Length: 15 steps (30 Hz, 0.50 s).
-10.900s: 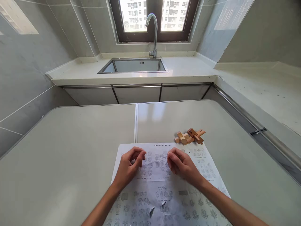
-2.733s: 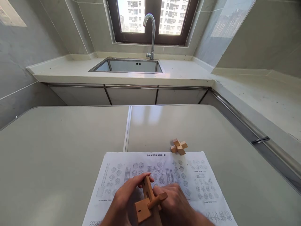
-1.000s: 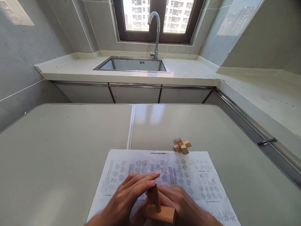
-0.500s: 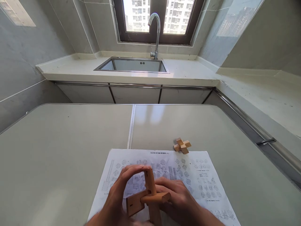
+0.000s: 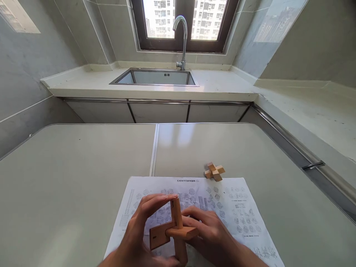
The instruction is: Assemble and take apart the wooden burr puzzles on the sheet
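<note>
Between my hands is a wooden interlocking puzzle (image 5: 182,233) made of crossed flat pieces. My left hand (image 5: 139,230) spans its upright piece, fingertips on the top end and thumb near the bottom. One flat piece with a small dark mark points left toward my left palm. On the other side, my right hand (image 5: 211,233) has its fingers closed around the puzzle's right and rear part; the fingertips are hidden behind the wood. Below lies a printed sheet (image 5: 250,207) with line drawings of puzzle shapes.
A smaller assembled wooden burr puzzle (image 5: 214,171) rests at the sheet's top edge. The pale table (image 5: 83,178) has a seam (image 5: 154,150) running away from me. Beyond it stands a counter with a sink (image 5: 155,77) and a tap (image 5: 182,42) under a window.
My hands keep their grip on the puzzle, and it has turned very slightly. The whole view has shifted a little.
</note>
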### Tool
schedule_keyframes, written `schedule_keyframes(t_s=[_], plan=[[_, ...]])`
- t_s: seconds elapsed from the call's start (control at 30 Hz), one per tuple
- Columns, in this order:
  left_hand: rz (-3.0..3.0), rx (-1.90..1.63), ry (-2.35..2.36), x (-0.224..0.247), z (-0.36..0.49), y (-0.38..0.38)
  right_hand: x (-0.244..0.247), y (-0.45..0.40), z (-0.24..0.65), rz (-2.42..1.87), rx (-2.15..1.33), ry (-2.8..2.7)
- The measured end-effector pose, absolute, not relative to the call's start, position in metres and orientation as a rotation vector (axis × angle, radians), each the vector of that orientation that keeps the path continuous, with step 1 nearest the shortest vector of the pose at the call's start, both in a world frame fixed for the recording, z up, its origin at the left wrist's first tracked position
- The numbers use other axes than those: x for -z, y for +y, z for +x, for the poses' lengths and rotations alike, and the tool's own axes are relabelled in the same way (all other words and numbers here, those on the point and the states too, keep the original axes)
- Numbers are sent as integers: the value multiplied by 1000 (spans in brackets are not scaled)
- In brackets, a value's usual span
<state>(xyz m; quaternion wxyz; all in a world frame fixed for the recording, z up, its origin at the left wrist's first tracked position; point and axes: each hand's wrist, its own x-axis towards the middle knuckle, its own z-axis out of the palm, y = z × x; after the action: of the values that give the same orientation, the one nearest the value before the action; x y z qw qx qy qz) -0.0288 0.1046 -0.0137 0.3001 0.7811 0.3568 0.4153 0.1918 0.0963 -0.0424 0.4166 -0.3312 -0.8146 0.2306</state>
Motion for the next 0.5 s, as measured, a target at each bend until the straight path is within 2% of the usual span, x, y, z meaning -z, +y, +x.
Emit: schedule_keyframes(t_s=[0.33, 0.5], plan=[[2022, -1130, 789, 23, -23, 92, 34, 97, 191, -790, -518, -2139], [2126, -1177, 907, 19, -22, 94, 40, 96, 191, -896, -516, -2114]])
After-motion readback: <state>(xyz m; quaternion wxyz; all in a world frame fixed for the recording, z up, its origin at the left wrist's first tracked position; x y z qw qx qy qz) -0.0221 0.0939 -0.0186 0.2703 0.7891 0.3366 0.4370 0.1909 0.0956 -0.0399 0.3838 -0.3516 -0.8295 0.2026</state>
